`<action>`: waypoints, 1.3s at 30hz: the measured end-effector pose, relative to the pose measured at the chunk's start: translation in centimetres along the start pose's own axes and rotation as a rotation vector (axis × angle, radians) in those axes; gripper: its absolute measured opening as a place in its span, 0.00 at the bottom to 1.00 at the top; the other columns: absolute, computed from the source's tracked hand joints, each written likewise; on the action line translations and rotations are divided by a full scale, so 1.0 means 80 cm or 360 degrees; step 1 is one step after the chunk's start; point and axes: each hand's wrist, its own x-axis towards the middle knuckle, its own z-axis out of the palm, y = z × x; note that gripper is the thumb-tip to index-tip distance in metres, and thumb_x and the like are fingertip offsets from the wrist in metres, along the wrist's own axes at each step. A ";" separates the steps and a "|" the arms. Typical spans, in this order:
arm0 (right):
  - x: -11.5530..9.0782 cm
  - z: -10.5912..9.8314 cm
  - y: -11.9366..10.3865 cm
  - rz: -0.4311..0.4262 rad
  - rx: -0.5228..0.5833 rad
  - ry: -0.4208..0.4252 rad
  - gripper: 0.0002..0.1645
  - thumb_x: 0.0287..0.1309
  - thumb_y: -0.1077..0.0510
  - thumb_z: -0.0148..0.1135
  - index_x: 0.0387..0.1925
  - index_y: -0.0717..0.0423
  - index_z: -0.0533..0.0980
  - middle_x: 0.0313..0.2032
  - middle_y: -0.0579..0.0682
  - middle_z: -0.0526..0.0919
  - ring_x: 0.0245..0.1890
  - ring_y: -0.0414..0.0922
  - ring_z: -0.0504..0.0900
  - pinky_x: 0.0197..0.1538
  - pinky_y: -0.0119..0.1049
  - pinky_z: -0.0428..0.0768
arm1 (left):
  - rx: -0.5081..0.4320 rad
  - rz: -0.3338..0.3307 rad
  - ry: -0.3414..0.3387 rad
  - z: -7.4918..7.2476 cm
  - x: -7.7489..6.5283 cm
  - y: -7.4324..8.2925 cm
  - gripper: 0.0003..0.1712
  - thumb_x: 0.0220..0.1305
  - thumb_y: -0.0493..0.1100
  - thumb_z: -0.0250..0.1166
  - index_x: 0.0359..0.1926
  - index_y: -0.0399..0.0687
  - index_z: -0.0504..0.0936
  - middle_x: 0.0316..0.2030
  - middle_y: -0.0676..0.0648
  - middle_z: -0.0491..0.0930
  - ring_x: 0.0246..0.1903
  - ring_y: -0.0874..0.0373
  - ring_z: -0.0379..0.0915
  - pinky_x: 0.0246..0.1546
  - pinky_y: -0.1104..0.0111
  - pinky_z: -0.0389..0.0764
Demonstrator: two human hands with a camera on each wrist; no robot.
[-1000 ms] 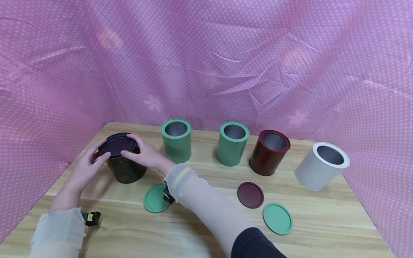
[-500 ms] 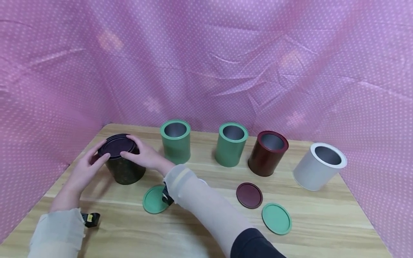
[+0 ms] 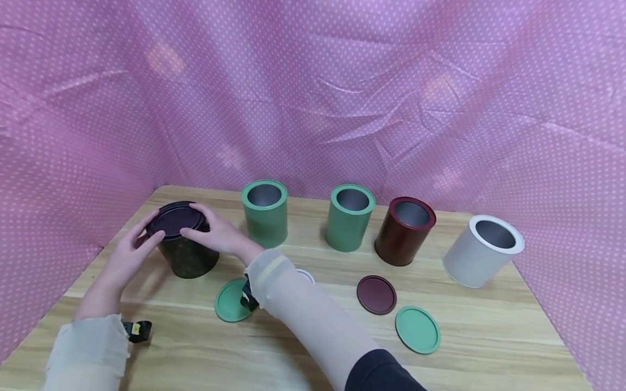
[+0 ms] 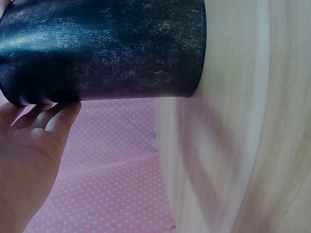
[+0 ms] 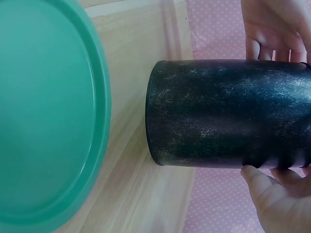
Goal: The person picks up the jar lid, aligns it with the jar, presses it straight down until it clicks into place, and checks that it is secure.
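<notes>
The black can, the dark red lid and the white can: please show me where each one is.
Black can [image 3: 189, 255]: head view, on its side wall.
Dark red lid [image 3: 376, 295]: head view, on its flat middle.
White can [image 3: 471, 258]: head view, on its outer wall.

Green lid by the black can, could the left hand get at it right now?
Probably, if the left hand releases the black can; the right wrist camera hides only part of the green lid.
</notes>
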 end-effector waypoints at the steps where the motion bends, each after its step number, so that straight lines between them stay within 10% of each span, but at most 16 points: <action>1: 0.000 -0.001 0.000 -0.0002 0.0006 -0.0002 0.38 0.61 0.36 0.58 0.71 0.28 0.57 0.69 0.41 0.67 0.68 0.40 0.66 0.68 0.38 0.67 | 0.0012 0.0012 0.0005 0.000 0.000 0.000 0.35 0.75 0.50 0.49 0.77 0.56 0.47 0.72 0.30 0.48 0.68 0.43 0.57 0.44 0.94 0.62; 7: 0.000 -0.005 -0.001 -0.0010 0.0027 -0.0002 0.38 0.62 0.38 0.58 0.71 0.29 0.58 0.69 0.41 0.67 0.68 0.39 0.66 0.68 0.36 0.66 | 0.0053 0.0066 0.0021 0.001 0.001 0.004 0.36 0.74 0.49 0.51 0.76 0.50 0.48 0.70 0.26 0.53 0.51 0.84 0.60 0.42 0.95 0.62; 14: -0.002 -0.007 -0.003 -0.0006 0.0032 -0.0016 0.37 0.61 0.38 0.59 0.70 0.31 0.59 0.69 0.40 0.66 0.68 0.38 0.65 0.68 0.36 0.66 | 0.0053 0.0012 0.0038 -0.001 0.002 0.004 0.36 0.73 0.49 0.54 0.76 0.54 0.51 0.69 0.26 0.54 0.45 0.89 0.60 0.40 0.94 0.64; 17: -0.003 -0.008 -0.003 0.0012 0.0062 -0.0025 0.37 0.61 0.39 0.59 0.70 0.30 0.59 0.69 0.40 0.66 0.68 0.39 0.65 0.68 0.37 0.66 | 0.0059 -0.0022 0.0032 -0.001 0.003 0.005 0.36 0.72 0.50 0.54 0.76 0.55 0.52 0.70 0.27 0.54 0.52 0.82 0.64 0.40 0.93 0.64; 23: -0.003 -0.009 -0.003 0.0022 0.0101 -0.0033 0.37 0.61 0.39 0.59 0.70 0.30 0.59 0.69 0.41 0.66 0.68 0.39 0.65 0.68 0.38 0.66 | 0.0052 -0.0068 -0.0007 -0.002 0.005 0.012 0.36 0.73 0.51 0.53 0.76 0.54 0.50 0.71 0.28 0.51 0.65 0.30 0.56 0.41 0.94 0.64; 39: 0.003 -0.009 -0.007 0.0159 0.0193 -0.0032 0.36 0.59 0.42 0.62 0.68 0.26 0.61 0.68 0.39 0.66 0.67 0.39 0.66 0.68 0.41 0.66 | 0.0035 -0.0122 -0.0006 -0.001 0.007 0.014 0.36 0.72 0.52 0.53 0.76 0.54 0.51 0.71 0.29 0.50 0.68 0.49 0.59 0.43 0.94 0.65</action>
